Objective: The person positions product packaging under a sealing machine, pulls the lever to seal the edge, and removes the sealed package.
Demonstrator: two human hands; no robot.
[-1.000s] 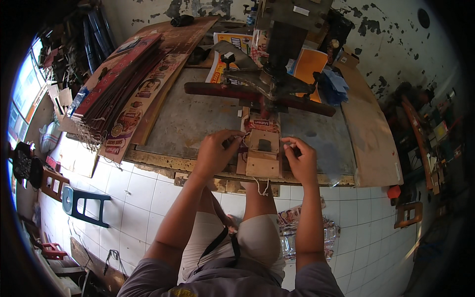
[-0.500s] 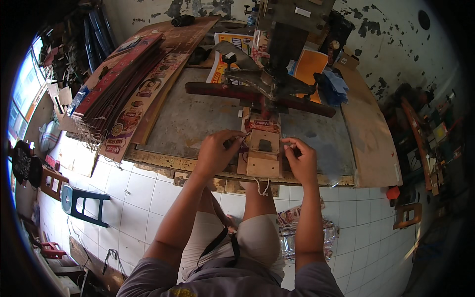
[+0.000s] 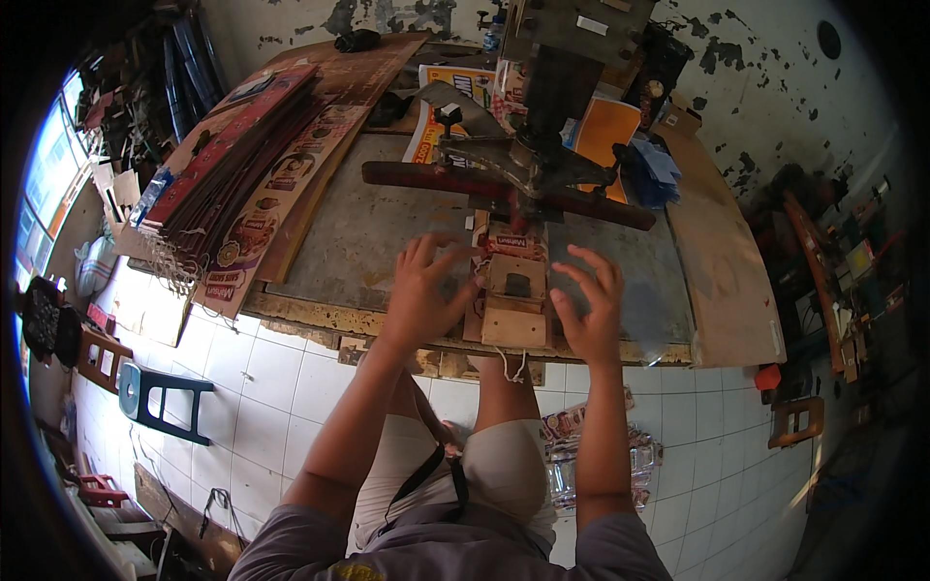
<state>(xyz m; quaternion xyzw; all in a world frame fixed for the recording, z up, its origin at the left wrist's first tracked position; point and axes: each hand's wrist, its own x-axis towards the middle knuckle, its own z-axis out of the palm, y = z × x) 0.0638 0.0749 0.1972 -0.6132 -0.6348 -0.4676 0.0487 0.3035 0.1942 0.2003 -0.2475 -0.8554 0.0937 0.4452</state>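
Note:
A pale brown wooden-looking block with a dark notch [image 3: 515,321] lies near the table's front edge, on top of a red printed cardboard strip [image 3: 513,239]. White string [image 3: 513,366] hangs from its near end over the edge. My left hand [image 3: 422,295] hovers at the block's left side, fingers spread and nothing visible in them. On the other side my right hand [image 3: 591,310] is raised with fingers apart, also holding nothing. Just beyond the strip stands a heavy dark metal press [image 3: 538,145] with a red crossbar [image 3: 426,175] above the tabletop.
Stacked printed cardboard sheets [image 3: 232,155] with strings lie on the table's left. Orange and yellow printed sheets [image 3: 605,131] rest behind the press. A blue stool [image 3: 167,402] stands on the tiled floor at left. Printed packs [image 3: 610,465] lie on the floor beside my right leg.
Both hands have opened from pinches beside the block and spread their fingers. My right fingers have lifted slightly upward. The block and strip have stayed in about the same place.

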